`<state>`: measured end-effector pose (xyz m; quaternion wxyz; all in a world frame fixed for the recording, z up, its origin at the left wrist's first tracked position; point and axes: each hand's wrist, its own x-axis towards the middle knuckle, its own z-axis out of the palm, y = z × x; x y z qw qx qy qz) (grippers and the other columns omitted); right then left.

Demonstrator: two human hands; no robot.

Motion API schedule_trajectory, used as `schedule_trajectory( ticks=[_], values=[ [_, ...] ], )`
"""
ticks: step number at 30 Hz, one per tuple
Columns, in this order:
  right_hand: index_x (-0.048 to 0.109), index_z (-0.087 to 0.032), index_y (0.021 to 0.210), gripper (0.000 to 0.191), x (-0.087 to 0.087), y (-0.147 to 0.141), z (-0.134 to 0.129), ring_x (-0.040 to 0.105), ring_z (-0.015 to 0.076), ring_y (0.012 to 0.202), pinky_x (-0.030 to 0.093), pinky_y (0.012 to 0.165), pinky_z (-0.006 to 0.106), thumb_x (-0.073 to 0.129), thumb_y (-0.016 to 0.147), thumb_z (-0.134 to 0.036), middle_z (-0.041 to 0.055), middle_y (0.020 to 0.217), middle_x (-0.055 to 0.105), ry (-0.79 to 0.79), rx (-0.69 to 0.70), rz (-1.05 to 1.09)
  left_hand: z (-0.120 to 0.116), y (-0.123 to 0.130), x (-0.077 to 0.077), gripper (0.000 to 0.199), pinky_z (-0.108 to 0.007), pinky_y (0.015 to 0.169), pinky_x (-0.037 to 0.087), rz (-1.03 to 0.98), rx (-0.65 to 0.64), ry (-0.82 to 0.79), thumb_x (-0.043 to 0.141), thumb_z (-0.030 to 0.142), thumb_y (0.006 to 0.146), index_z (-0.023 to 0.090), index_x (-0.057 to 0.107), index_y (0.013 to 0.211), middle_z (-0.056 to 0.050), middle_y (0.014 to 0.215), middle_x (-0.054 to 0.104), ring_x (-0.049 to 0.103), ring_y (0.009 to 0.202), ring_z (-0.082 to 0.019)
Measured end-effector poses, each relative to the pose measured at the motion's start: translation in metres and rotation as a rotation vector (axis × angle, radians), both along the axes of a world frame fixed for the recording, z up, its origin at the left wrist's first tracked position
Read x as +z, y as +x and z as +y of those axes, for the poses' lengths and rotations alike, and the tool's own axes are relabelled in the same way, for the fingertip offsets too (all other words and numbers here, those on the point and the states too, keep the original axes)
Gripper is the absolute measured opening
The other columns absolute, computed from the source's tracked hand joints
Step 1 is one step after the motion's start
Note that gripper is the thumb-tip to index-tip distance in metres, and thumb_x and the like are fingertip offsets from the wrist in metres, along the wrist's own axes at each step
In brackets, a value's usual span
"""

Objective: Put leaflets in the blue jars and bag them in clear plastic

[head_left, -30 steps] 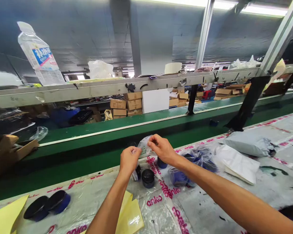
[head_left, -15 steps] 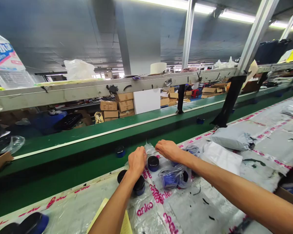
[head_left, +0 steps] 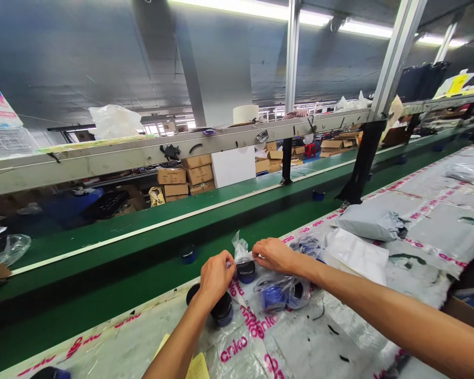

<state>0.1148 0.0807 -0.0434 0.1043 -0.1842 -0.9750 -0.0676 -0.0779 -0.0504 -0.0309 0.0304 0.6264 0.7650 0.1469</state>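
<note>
My left hand (head_left: pixel 217 279) and my right hand (head_left: pixel 274 256) pinch a small clear plastic bag (head_left: pixel 240 250) between them. The bag's top stands up above a round jar with a black lid and blue base (head_left: pixel 245 271), which sits just below my fingers. Under my left wrist stands a second such jar (head_left: pixel 223 309), and a third (head_left: pixel 192 293) is partly hidden behind it. Close to my right forearm lie blue items wrapped in clear plastic (head_left: pixel 274 293).
A white mailer bag (head_left: pixel 355 257) and a grey one (head_left: pixel 369 222) lie to the right on the plastic-covered bench (head_left: pixel 300 337). Yellow paper (head_left: pixel 197 367) lies at the front. Behind runs a green conveyor (head_left: pixel 142 237) carrying a blue jar (head_left: pixel 188 254).
The view has swung right, so the bench contents sit further left. My hands have come together, and the clear bag now stands up between my fingers.
</note>
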Motion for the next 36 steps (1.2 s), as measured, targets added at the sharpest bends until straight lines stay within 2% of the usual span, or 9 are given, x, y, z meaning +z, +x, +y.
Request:
schedule_trajectory(
  ticks=[4,10,21,30,36],
  values=[
    [0.069,-0.019,0.097,0.009,0.001,0.009,-0.004,0.066,0.0210,0.088,0.042,0.073,0.030,0.061,0.093,-0.022,0.0056,0.096,0.072,0.039,0.115,-0.040,-0.013,0.002,0.003,0.012,-0.028,0.075,0.043,0.102,-0.134,-0.008,0.059,0.016,0.088,0.024,0.066,0.094,0.001,0.094,0.070,0.065,0.088,-0.016],
    [0.068,-0.019,0.094,0.008,0.001,0.008,-0.007,0.062,0.0208,0.087,0.041,0.072,0.031,0.060,0.094,-0.018,0.0068,0.097,0.071,0.119,0.282,-0.139,-0.009,0.011,0.009,0.012,-0.034,0.080,0.049,0.260,-0.285,-0.129,0.055,0.013,0.092,0.017,0.067,0.094,-0.003,0.097,0.069,0.065,0.090,-0.019],
    [0.067,-0.016,0.092,0.009,0.001,0.003,-0.004,0.061,0.0215,0.082,0.040,0.067,0.032,0.059,0.094,-0.015,0.0070,0.088,0.069,0.200,0.205,-0.164,-0.006,0.016,0.017,0.014,-0.038,0.084,0.056,0.387,-0.182,-0.190,0.054,0.020,0.098,0.015,0.066,0.104,-0.004,0.102,0.069,0.067,0.092,-0.018],
    [0.067,-0.017,0.093,0.004,0.002,0.006,-0.011,0.062,0.0223,0.087,0.040,0.067,0.033,0.063,0.093,-0.017,0.0061,0.093,0.070,0.225,0.307,-0.231,-0.009,0.015,0.018,0.014,-0.038,0.085,0.057,0.392,-0.221,-0.237,0.059,0.025,0.097,0.014,0.067,0.099,-0.004,0.101,0.070,0.068,0.093,-0.018],
    [0.068,-0.017,0.091,0.004,0.000,0.004,-0.011,0.063,0.0219,0.087,0.041,0.069,0.032,0.064,0.092,-0.017,0.0068,0.092,0.070,0.208,0.309,-0.251,-0.007,0.012,0.012,0.013,-0.041,0.088,0.056,0.395,-0.255,-0.243,0.059,0.024,0.096,0.014,0.067,0.100,-0.004,0.102,0.070,0.067,0.096,-0.018]
  ],
)
